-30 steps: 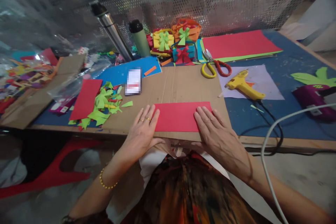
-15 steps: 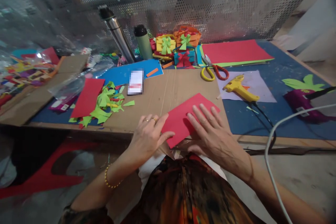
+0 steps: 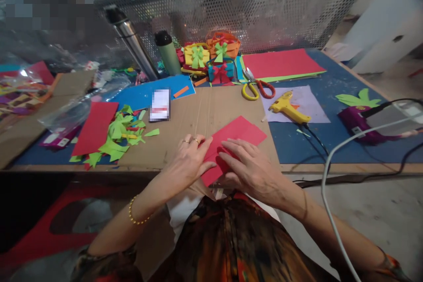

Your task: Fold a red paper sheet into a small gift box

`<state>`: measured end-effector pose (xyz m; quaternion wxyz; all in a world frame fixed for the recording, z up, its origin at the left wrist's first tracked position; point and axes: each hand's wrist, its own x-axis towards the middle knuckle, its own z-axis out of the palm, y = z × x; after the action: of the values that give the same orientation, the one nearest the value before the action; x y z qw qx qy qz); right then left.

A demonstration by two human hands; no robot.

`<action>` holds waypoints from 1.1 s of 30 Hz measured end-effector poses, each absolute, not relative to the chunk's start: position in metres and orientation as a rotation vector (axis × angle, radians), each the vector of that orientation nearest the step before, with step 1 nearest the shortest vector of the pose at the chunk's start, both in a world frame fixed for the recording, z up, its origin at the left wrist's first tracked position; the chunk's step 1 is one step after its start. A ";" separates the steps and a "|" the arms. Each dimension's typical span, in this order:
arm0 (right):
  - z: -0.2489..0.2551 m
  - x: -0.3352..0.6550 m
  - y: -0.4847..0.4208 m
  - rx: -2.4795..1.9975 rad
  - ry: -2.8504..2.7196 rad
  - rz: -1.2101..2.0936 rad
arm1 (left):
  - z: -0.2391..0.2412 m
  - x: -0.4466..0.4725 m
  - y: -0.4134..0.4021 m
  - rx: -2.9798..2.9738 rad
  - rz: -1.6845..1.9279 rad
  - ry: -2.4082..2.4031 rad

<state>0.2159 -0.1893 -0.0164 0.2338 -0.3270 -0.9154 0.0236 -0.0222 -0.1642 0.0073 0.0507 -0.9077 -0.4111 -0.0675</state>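
A folded piece of red paper (image 3: 243,128) lies slanted on brown cardboard at the table's front edge. My left hand (image 3: 187,158) holds its left end, fingers bent and pressed together along the edge, thumb on the near part. Across the right half rests my right hand (image 3: 253,167), its fingers stretched out over the surface, palm down. Part of the paper is hidden beneath that hand.
Scissors (image 3: 257,88) and a yellow glue gun (image 3: 288,108) on lilac paper are right of centre. Green scraps (image 3: 120,134) and a phone (image 3: 160,105) are left. Bottles, small paper baskets (image 3: 220,70) and red sheets (image 3: 277,64) stand behind. A grey cable (image 3: 325,194) crosses the right.
My right hand has slid left across the red paper toward my left hand, its fingers closer together. The left hand stays at the left end. The whole view has shifted slightly.
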 end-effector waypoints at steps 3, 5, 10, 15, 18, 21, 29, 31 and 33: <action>-0.025 0.212 -0.184 -0.908 -2.520 0.012 | 0.007 -0.023 -0.166 -2.737 -0.236 -1.253; -0.025 0.209 -0.182 -0.922 -2.541 0.009 | 0.008 -0.023 -0.170 -2.717 -0.195 -1.240; -0.013 0.207 -0.182 -0.947 -2.569 0.111 | 0.014 -0.019 -0.179 -2.636 -0.053 -1.239; -0.021 0.208 -0.183 -0.781 -2.608 0.114 | 0.016 -0.014 -0.183 -2.562 -0.031 -1.246; -0.026 0.209 -0.185 -0.782 -2.629 0.128 | 0.012 -0.014 -0.192 -2.512 -0.082 -1.246; -0.027 0.210 -0.187 -0.786 -2.621 0.097 | 0.005 -0.012 -0.201 -2.446 -0.120 -1.279; -0.027 0.217 -0.196 -0.788 -2.521 0.017 | 0.005 0.007 -0.206 -2.368 -0.027 -1.361; -0.027 0.219 -0.198 -0.804 -2.493 0.029 | 0.007 0.012 -0.205 -2.340 0.022 -1.321; -0.028 0.219 -0.199 -0.808 -2.474 0.034 | 0.010 0.016 -0.205 -2.333 0.068 -1.303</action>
<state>0.2190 -0.1988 -0.0279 0.2661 -0.2993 -0.9162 0.0126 0.0156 -0.2048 0.0099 0.2320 -0.8490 -0.4740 0.0248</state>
